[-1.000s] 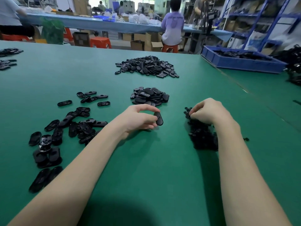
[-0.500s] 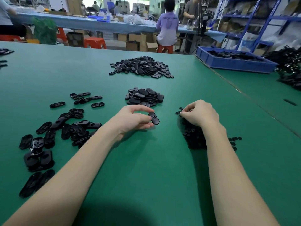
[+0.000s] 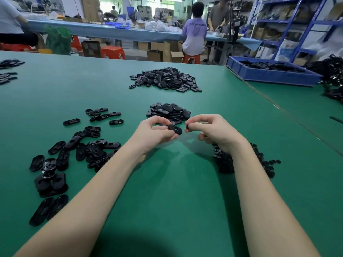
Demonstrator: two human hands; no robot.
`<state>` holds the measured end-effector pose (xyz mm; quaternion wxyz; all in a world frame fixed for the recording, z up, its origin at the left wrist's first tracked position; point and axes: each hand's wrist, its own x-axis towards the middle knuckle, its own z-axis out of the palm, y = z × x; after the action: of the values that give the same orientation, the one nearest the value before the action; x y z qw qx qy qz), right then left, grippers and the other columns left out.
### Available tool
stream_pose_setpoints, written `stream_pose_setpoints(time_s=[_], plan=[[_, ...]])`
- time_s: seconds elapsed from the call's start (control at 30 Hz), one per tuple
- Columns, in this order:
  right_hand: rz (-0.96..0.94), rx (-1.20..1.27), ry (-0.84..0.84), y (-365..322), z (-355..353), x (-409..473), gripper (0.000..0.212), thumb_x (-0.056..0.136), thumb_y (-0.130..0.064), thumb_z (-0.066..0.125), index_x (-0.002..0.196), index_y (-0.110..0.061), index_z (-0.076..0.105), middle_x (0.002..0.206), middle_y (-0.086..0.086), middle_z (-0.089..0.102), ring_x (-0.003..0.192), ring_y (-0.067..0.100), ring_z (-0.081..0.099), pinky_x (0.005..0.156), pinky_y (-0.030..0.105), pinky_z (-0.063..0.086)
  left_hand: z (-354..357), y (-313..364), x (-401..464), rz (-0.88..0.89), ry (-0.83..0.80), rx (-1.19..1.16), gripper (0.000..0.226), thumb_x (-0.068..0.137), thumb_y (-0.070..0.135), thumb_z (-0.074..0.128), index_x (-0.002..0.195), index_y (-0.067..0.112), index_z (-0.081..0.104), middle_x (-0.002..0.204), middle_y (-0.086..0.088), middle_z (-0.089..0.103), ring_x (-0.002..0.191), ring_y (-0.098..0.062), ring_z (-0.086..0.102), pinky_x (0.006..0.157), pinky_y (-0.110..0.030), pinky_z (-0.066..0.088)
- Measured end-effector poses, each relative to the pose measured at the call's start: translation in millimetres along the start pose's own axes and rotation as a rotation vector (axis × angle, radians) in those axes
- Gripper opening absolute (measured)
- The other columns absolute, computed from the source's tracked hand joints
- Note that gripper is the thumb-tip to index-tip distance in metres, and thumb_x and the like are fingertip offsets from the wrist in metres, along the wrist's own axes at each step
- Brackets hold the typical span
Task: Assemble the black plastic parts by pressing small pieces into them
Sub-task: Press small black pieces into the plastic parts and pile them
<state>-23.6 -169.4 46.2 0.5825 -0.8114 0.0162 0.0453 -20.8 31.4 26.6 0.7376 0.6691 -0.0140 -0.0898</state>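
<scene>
The green bench (image 3: 167, 210) stands in a workshop, with a blue tray (image 3: 269, 76) at its far right edge. Your left hand (image 3: 156, 134) holds one oval part (image 3: 175, 129) in a pinch, raised above the bench centre. Your right hand (image 3: 213, 130) pinches one small piece (image 3: 187, 127) at its fingertips, just beside the part and not yet touching it.

To do the step well: keep the part's slot facing the piece, line the piece up square with the slot, then press straight in with the thumb while the left fingers back the part from behind. A tilted piece is likely to jam.

Counts: one part and one piece in hand. Three piles of parts lie on the bench: one near pile (image 3: 169, 111) just beyond your hands, one far pile (image 3: 167, 79) toward the far edge, one loose spread (image 3: 74, 151) toward the left edge. One heap of pieces (image 3: 232, 160) lies under your right wrist. Items in each are too many to count.
</scene>
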Motion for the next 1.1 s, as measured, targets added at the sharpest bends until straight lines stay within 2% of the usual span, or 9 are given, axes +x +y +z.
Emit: stream_pose_setpoints(time_s=[0.1,0.2,0.3,0.43,0.67,0.77,0.9,1.0,1.1], plan=[[0.026,0.024,-0.014,0,3,2,0.006,0.090,-0.015,0.071,0.092,-0.019,0.074,0.092,0.002,0.080,0.046,0.009,0.044,0.042,0.015,0.031,0,1,-2,0.006,-0.006,0.007,0.025,0.085,-0.014,0.066,0.093,0.009,0.062,0.095,-0.021,0.074,0.080,-0.022,0.076,0.071,-0.020,0.059],[0.047,0.045,-0.016,0,4,3,0.005,0.089,-0.016,0.073,0.088,-0.020,0.075,0.091,0.000,0.080,0.046,0.009,0.047,0.042,0.016,0.032,0,3,-3,0.011,-0.012,0.032,0.027,0.083,-0.013,0.068,0.093,0.011,0.061,0.093,-0.018,0.076,0.082,-0.020,0.076,0.073,-0.018,0.058],[0.055,0.025,0.007,0,7,5,0.011,0.087,-0.018,0.077,0.079,-0.025,0.079,0.079,-0.008,0.073,0.047,0.007,0.048,0.042,0.017,0.030,1,4,-4,0.021,-0.019,0.050,0.028,0.083,-0.013,0.069,0.093,0.012,0.061,0.092,-0.016,0.077,0.083,-0.019,0.076,0.074,-0.017,0.058],[0.050,-0.014,0.019,-1,12,6,0.010,0.085,-0.021,0.079,0.077,-0.027,0.080,0.067,-0.008,0.064,0.047,0.008,0.043,0.042,0.017,0.028,0,4,-3,0.038,-0.032,0.069,0.029,0.082,-0.011,0.071,0.093,0.014,0.061,0.092,-0.014,0.078,0.085,-0.020,0.075,0.076,-0.017,0.057],[0.038,-0.026,0.043,-4,17,7,0.013,0.083,-0.019,0.080,0.072,-0.026,0.079,0.058,-0.010,0.061,0.043,0.005,0.043,0.042,0.017,0.028,0,3,0,0.073,-0.019,0.176,0.028,0.078,0.001,0.081,0.093,0.018,0.063,0.093,-0.012,0.078,0.088,-0.022,0.073,0.092,-0.033,0.052],[0.037,-0.033,0.056,-4,19,7,0.010,0.083,-0.019,0.080,0.074,-0.024,0.079,0.056,-0.011,0.060,0.041,0.003,0.042,0.041,0.017,0.028,1,2,-1,0.092,-0.006,0.222,0.029,0.077,0.005,0.084,0.094,0.018,0.065,0.092,-0.009,0.078,0.080,-0.018,0.068,0.085,-0.032,0.050],[0.031,-0.041,0.082,-5,22,7,0.009,0.082,-0.020,0.081,0.074,-0.024,0.079,0.054,-0.012,0.058,0.040,0.002,0.042,0.041,0.016,0.029,1,2,-1,0.109,0.009,0.251,0.027,0.076,0.009,0.085,0.091,0.020,0.064,0.078,0.002,0.075,0.070,-0.011,0.063,0.075,-0.027,0.047],[0.036,-0.051,0.096,-7,24,6,0.008,0.080,-0.022,0.082,0.074,-0.025,0.078,0.059,-0.011,0.061,0.041,0.001,0.044,0.042,0.015,0.030,0,2,-1,0.118,0.024,0.254,0.027,0.076,0.009,0.084,0.090,0.020,0.064,0.075,0.005,0.074,0.070,-0.011,0.064,0.076,-0.028,0.048],[0.067,-0.045,0.120,-10,25,6,0.012,0.077,-0.020,0.084,0.081,-0.025,0.074,0.059,-0.008,0.062,0.040,0.004,0.044,0.039,0.016,0.027,0,2,-1,0.124,0.031,0.258,0.027,0.077,0.006,0.083,0.091,0.020,0.064,0.081,-0.001,0.077,0.076,-0.018,0.068,0.083,-0.033,0.049]])
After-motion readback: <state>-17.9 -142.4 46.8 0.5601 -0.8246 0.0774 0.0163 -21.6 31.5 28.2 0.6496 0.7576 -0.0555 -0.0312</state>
